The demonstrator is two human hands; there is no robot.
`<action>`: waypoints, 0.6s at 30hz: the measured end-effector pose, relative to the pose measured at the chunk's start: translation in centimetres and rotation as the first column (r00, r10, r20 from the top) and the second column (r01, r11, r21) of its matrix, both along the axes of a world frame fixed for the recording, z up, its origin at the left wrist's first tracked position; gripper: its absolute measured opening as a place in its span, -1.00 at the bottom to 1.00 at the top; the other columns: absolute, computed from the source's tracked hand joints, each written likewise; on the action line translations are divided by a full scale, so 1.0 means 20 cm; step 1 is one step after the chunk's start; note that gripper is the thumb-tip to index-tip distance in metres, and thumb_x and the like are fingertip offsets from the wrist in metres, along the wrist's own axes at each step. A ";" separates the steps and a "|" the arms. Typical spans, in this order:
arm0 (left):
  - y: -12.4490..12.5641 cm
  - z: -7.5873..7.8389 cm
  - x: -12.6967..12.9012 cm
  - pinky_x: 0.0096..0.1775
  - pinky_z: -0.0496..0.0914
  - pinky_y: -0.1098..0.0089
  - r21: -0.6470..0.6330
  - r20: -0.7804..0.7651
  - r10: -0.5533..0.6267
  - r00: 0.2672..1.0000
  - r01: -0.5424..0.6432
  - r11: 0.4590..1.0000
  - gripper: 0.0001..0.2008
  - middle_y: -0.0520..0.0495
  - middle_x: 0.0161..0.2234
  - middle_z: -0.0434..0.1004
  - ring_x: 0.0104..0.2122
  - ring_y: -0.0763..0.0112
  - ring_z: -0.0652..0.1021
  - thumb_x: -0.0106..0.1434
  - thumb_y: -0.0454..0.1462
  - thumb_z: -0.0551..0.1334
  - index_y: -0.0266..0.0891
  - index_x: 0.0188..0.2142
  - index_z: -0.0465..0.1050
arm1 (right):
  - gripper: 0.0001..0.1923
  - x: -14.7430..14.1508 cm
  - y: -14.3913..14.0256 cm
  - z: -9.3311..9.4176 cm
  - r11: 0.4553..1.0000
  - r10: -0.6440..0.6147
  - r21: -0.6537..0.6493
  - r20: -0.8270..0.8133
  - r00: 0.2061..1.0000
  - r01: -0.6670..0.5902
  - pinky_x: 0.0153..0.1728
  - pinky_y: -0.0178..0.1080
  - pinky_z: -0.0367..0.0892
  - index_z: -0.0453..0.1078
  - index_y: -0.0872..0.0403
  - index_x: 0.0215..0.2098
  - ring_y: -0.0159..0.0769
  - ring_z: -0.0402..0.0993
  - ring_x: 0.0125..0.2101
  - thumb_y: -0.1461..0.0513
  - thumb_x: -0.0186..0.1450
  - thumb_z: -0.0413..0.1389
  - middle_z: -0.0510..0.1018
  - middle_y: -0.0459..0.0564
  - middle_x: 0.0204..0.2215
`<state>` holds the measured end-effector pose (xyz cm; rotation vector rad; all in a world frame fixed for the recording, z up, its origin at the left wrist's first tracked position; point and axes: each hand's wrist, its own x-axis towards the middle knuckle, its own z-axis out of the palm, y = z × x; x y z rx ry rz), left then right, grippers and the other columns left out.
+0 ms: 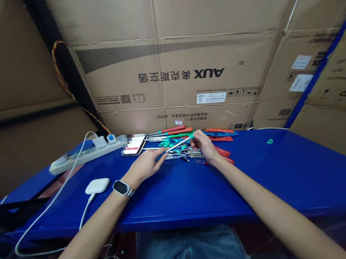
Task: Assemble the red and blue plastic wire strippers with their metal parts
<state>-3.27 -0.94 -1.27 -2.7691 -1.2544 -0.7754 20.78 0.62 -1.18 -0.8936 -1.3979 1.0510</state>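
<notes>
In the head view my left hand (147, 163) is closed around the blue handle end of a slim metal rod (177, 145). The rod slants up to the right, above a pile of tools. My right hand (204, 146) has its fingers closed at the far end, on a small green plastic piece (191, 136) at the rod's tip. Beneath and between my hands lie several thin metal rods and small tools (175, 156), partly hidden. Red-handled tools (222, 150) lie beside and behind my right hand. More green pieces (164, 144) rest behind the rod.
A phone (135, 144) lies left of the pile, near a white power strip (88, 154) with plugs and cables. A white charging case (97, 186) sits nearer on the blue table (178, 204). One green piece (270, 141) lies alone at right. Cardboard (167, 55) walls the back.
</notes>
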 end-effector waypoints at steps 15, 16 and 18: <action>0.00 0.04 -0.03 -0.25 0.35 0.38 -0.201 0.134 -0.125 0.983 0.151 0.968 -0.64 -0.06 -0.33 0.59 -0.39 0.31 0.51 0.40 -0.09 0.02 -0.20 -0.17 0.53 | -0.62 0.11 0.01 0.02 0.973 0.136 0.144 0.288 0.948 -0.183 -0.45 -0.28 0.17 0.27 0.03 -0.37 -0.41 0.22 -0.55 -0.09 0.24 0.14 0.48 -0.11 -0.49; 0.00 0.03 -0.03 -0.26 0.34 0.39 -0.197 0.126 -0.133 0.983 0.156 0.968 -0.65 -0.05 -0.33 0.59 -0.39 0.31 0.51 0.40 -0.10 0.02 -0.20 -0.18 0.53 | -0.63 0.12 0.01 0.02 0.973 0.137 0.137 0.312 0.940 -0.187 -0.44 -0.27 0.18 0.28 0.04 -0.36 -0.40 0.24 -0.54 -0.08 0.24 0.14 0.47 -0.12 -0.51; 0.00 0.03 -0.04 -0.28 0.33 0.40 -0.186 0.096 -0.147 0.984 0.163 0.969 -0.67 -0.04 -0.34 0.58 -0.40 0.32 0.51 0.40 -0.12 0.03 -0.18 -0.19 0.53 | -0.63 0.14 0.00 0.02 0.974 0.154 0.106 0.348 0.925 -0.202 -0.41 -0.27 0.20 0.31 0.05 -0.36 -0.39 0.28 -0.52 -0.07 0.24 0.15 0.45 -0.13 -0.54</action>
